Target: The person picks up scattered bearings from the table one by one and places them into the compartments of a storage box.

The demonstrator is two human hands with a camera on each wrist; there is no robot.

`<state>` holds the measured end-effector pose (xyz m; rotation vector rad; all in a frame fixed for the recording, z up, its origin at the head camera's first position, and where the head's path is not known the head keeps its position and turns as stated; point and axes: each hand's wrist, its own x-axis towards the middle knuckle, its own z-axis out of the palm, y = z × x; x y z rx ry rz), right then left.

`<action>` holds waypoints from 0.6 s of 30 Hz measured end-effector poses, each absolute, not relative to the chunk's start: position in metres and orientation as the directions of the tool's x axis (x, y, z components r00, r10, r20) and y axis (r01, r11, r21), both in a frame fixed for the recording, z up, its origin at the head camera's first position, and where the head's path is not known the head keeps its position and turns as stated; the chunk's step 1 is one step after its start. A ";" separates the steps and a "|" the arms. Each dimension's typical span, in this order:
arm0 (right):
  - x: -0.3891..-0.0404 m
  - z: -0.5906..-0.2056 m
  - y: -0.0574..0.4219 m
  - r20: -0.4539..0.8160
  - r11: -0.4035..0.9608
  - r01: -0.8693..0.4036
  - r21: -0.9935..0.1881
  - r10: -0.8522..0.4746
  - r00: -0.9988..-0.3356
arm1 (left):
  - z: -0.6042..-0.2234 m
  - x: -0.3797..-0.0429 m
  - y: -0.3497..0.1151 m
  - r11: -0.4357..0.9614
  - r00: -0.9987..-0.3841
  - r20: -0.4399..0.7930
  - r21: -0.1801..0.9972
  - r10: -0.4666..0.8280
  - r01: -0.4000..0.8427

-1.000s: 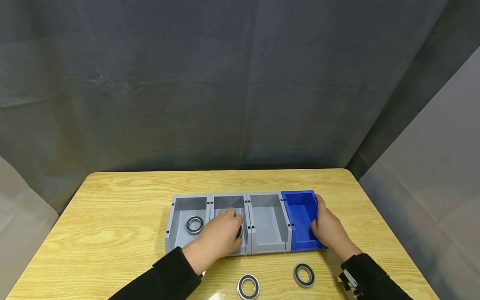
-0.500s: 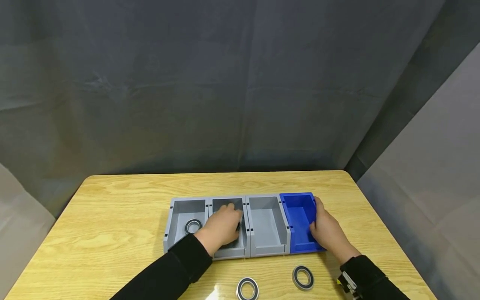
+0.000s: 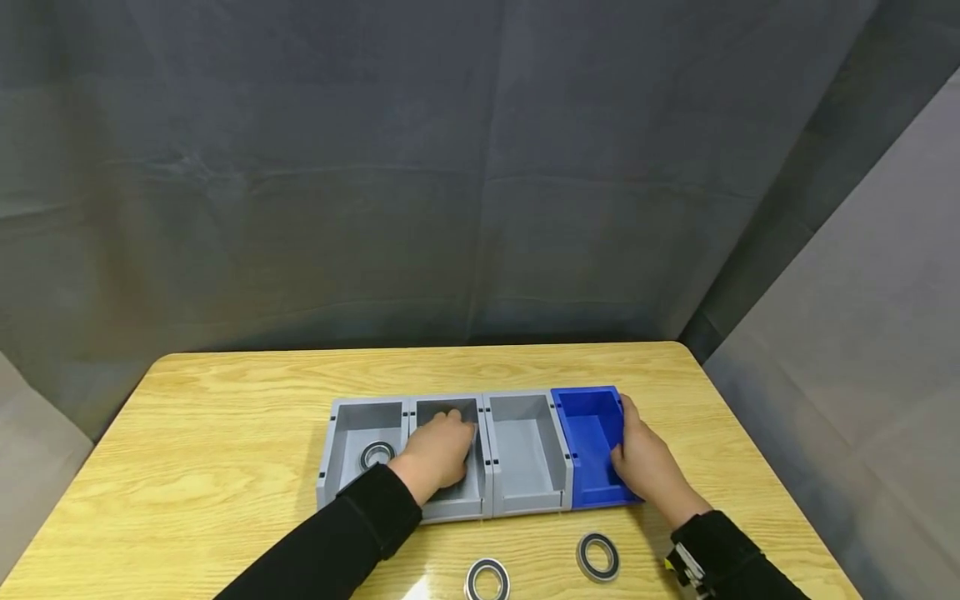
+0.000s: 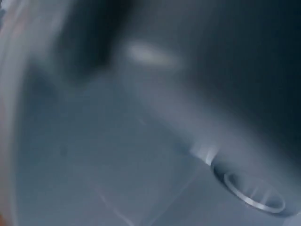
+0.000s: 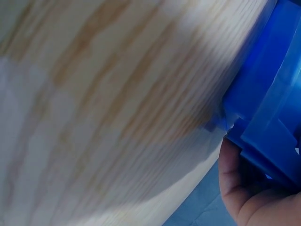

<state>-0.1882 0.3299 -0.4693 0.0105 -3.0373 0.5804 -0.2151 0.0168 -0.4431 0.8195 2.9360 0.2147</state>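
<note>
Walls (image 3: 487, 458) of middle grey bin (image 3: 454, 508) flank left hand (image 3: 435, 452), hold unclear; right hand (image 3: 651, 462) grips blue bin (image 3: 591, 446) by its outer edge (image 5: 269, 106).

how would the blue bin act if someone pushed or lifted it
The blue bin looks like stiff plastic, judging by its straight, crisp walls. With thin sides and nothing visible inside, it is probably light for its size. Sitting low and flat on the table, it seems unlikely to tip if pushed.

The head view is clear, with small glare low on the surface (image 3: 225, 467). The left wrist view is dim, bluish and strongly blurred; the right one shows broad shadow.
</note>
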 end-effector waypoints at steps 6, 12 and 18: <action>-0.189 -0.472 0.331 0.045 0.930 -0.015 -0.366 0.002 -0.999 | -0.446 -0.214 0.019 0.860 -0.863 -0.061 0.150 0.501 0.488; -0.188 -0.470 0.332 0.047 0.931 -0.012 -0.364 0.005 -0.999 | -0.446 -0.214 0.021 0.858 -0.860 -0.072 0.147 0.505 0.492; -0.189 -0.471 0.332 0.043 0.929 -0.017 -0.371 -0.001 -0.999 | -0.447 -0.215 0.022 0.866 -0.866 -0.086 0.142 0.493 0.479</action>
